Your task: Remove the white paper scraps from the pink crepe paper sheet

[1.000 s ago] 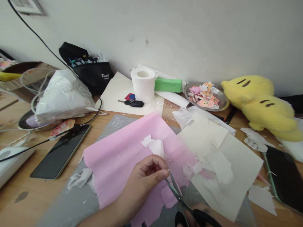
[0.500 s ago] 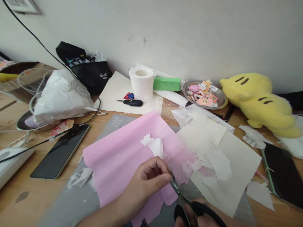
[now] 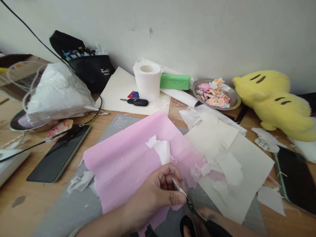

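My left hand (image 3: 158,194) is closed, pinching a small white paper piece (image 3: 179,188) seen nearly edge-on between thumb and fingers. Black-handled scissors (image 3: 190,206) are gripped by my right hand (image 3: 212,215), which is partly hidden by the handles and cut off by the lower edge. The blades reach up to the white piece at my left fingertips; whether they are closed I cannot tell. Beneath both hands lie a pink paper sheet (image 3: 123,171) and a grey cutting mat (image 3: 61,207). A torn white scrap (image 3: 161,149) rests on the pink sheet.
Cream paper (image 3: 247,164) with scraps lies right, near a dark phone (image 3: 296,177). Another phone (image 3: 59,154) is left. Behind are a white roll (image 3: 148,82), keys (image 3: 137,102), a metal dish of cutouts (image 3: 235,102), yellow plush toys (image 3: 276,98) and a plastic bag (image 3: 56,95).
My left hand has turned and shifted slightly right and down, so the white piece now shows between its fingers. The scissors have moved a little with it, and the view has shifted slightly.
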Motion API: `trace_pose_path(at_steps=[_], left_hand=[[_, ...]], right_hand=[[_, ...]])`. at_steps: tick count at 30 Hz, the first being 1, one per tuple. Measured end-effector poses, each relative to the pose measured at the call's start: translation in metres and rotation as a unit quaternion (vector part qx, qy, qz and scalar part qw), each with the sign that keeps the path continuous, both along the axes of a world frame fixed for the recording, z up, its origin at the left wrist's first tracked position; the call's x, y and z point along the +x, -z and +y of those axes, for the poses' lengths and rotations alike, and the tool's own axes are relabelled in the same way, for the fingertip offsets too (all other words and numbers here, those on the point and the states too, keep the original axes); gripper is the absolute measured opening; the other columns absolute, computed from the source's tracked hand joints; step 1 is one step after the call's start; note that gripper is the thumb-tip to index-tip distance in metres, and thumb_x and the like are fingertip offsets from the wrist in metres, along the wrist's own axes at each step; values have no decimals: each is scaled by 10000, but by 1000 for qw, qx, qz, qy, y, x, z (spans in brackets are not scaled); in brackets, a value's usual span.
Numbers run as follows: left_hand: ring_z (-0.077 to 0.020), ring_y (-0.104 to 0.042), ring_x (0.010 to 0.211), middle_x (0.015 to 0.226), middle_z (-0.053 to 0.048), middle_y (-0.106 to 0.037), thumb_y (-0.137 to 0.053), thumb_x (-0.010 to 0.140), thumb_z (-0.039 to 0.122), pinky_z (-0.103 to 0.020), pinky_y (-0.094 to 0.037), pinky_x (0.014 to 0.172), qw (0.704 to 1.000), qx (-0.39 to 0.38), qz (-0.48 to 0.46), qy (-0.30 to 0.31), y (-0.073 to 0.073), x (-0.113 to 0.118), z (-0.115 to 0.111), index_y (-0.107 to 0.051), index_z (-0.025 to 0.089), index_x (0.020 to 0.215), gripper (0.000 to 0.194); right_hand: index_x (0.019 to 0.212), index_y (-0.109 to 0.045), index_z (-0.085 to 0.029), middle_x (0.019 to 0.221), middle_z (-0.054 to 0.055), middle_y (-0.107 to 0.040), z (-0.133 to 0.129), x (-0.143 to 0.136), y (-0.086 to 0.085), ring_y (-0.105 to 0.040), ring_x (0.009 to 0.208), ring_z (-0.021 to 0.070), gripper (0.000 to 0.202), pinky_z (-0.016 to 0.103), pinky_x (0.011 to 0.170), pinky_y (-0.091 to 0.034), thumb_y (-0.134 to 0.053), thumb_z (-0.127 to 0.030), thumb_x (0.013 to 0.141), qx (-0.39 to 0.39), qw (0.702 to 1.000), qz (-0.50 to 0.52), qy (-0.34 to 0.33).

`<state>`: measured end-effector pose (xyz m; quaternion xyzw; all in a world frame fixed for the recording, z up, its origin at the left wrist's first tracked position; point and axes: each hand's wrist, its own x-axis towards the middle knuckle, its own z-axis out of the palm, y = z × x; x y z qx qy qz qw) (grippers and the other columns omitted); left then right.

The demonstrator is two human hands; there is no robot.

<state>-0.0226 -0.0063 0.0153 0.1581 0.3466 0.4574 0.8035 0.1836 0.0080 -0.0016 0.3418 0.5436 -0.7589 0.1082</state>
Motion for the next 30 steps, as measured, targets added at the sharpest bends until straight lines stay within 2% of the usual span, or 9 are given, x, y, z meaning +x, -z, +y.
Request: trace_pose_path(at_steps=[4,8,14,19,22,27,30], left_hand=[[-72,-520,544,611,27,-628,-843,591,179,-181,-374,545,1000,-9,16,-14,-1,-1,-1,-592,170,760,302],[-82,-522,583,633,27,-622,-838,588,183,-189,-378,574,999,-13,38,-24,-1,-2,0,-608,169,732,272],[-104,-511,590,609,10,-592,-802,621,225,-217,-366,579,997,-9,74,8,-1,-1,-1,-657,139,651,172],[-96,-493,585,596,19,-583,-812,607,225,-218,-362,596,997,-11,75,10,-2,-2,0,-664,137,626,173],[-103,-513,602,605,14,-600,-812,609,231,-224,-368,618,997,-6,76,15,-5,-3,2,-665,138,624,175],[-118,-538,623,628,7,-617,-801,627,230,-237,-377,634,996,16,87,5,-7,-3,1,-670,146,637,157],[-127,-548,646,652,6,-623,-800,634,236,-248,-387,665,996,8,84,-18,-7,-3,0,-673,152,661,154]], right_hand=[[813,-587,-156,684,-21,-495,-1,-5,-4,-440,634,119,260,218,586,-374,-656,-401,762,7,999,12,37],[783,-567,-172,620,-34,-438,0,-12,-10,-412,585,116,285,218,527,-344,-612,-453,796,7,999,6,42],[881,-551,-160,690,-4,-503,-2,-11,-14,-462,611,121,382,216,536,-360,-603,-526,783,4,997,5,71],[685,-522,-136,581,-9,-468,2,-16,-18,-417,522,91,497,206,478,-307,-502,-618,803,-1,992,108,58],[600,-484,-148,548,-8,-461,3,-22,-18,-429,502,89,494,201,459,-313,-479,-583,834,12,993,102,65],[607,-455,-157,503,-28,-440,1,-23,-19,-387,447,66,522,184,416,-264,-523,-642,786,-17,989,116,92],[649,-478,-145,531,-26,-455,2,-22,-21,-403,478,69,538,182,460,-294,-569,-668,738,-62,979,160,114]])
